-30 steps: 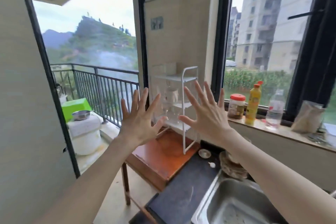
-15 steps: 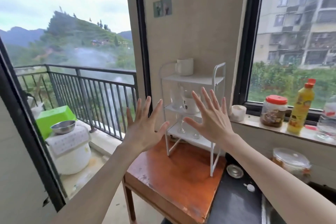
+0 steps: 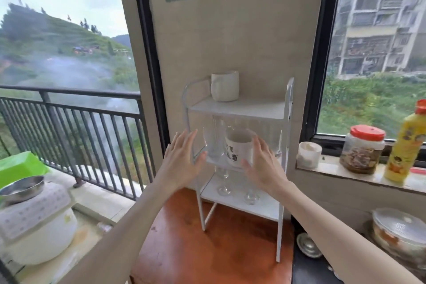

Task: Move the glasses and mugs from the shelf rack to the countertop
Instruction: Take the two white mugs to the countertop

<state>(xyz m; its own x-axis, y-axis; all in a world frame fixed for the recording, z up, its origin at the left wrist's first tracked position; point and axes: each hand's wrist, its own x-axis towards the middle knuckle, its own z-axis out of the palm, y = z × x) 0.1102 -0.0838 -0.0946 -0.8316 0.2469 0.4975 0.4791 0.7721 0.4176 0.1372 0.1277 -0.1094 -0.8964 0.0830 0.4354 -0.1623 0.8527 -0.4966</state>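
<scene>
A white three-tier shelf rack [image 3: 239, 108] stands on a reddish wooden table [image 3: 207, 244] against the wall. A plain white mug [image 3: 224, 86] sits on its top tier. On the middle tier stand a clear glass [image 3: 213, 143] and a white printed mug [image 3: 238, 150]. Stemmed glasses [image 3: 223, 182] stand on the bottom tier. My left hand [image 3: 182, 161] is open just left of the middle tier. My right hand [image 3: 265, 166] is open beside the printed mug, not gripping it.
A dark countertop [image 3: 306, 270] lies right of the table with a small metal dish [image 3: 307, 245] and a covered bowl [image 3: 398, 233]. The windowsill holds a white cup [image 3: 309, 154], a red-lidded jar [image 3: 363, 150] and a yellow bottle [image 3: 405, 145]. Left, a balcony holds a rice cooker [image 3: 36, 226].
The view has moved closer to the rack. Both hands have reached forward to the middle tier, their fingers drawn closer together on either side of the glass and printed mug.
</scene>
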